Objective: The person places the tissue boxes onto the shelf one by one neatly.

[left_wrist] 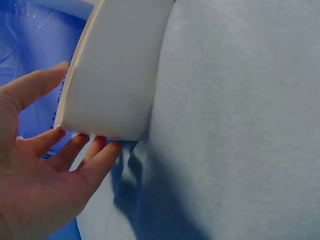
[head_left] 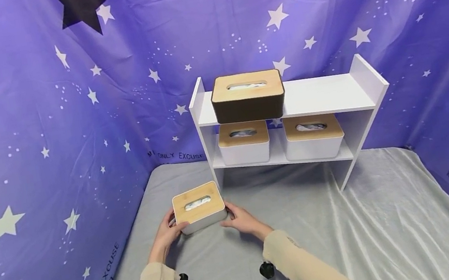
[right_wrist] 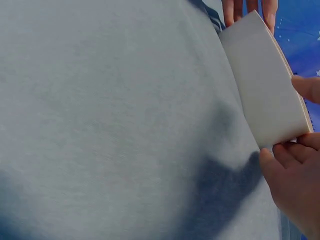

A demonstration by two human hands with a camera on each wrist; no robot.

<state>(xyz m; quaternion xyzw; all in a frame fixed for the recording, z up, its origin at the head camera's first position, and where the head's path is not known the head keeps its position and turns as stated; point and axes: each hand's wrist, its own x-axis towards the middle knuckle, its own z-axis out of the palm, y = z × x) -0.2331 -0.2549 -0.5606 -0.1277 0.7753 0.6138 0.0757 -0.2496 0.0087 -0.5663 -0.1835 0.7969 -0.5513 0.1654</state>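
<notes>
A white tissue box point(head_left: 199, 207) with a light wooden lid sits at a slant low over the grey cloth, left of the shelf. A slot in its lid shows tissue inside. My left hand point(head_left: 166, 233) grips the box's left end, thumb over the front lid edge, fingertips against the end wall in the left wrist view. On the opposite end my right hand point(head_left: 244, 221) holds it, thumb toward the front. In the right wrist view the right hand's fingers point(right_wrist: 287, 155) bear on the white end wall, and left fingertips show at the far end.
A white two-tier shelf point(head_left: 323, 95) stands at the back. Its upper board carries a dark tissue box point(head_left: 249, 108) with a wooden lid. Two white tissue boxes, a left one point(head_left: 246, 153) and a right one point(head_left: 316, 147), stand below. A purple star-patterned curtain point(head_left: 48, 114) surrounds the cloth.
</notes>
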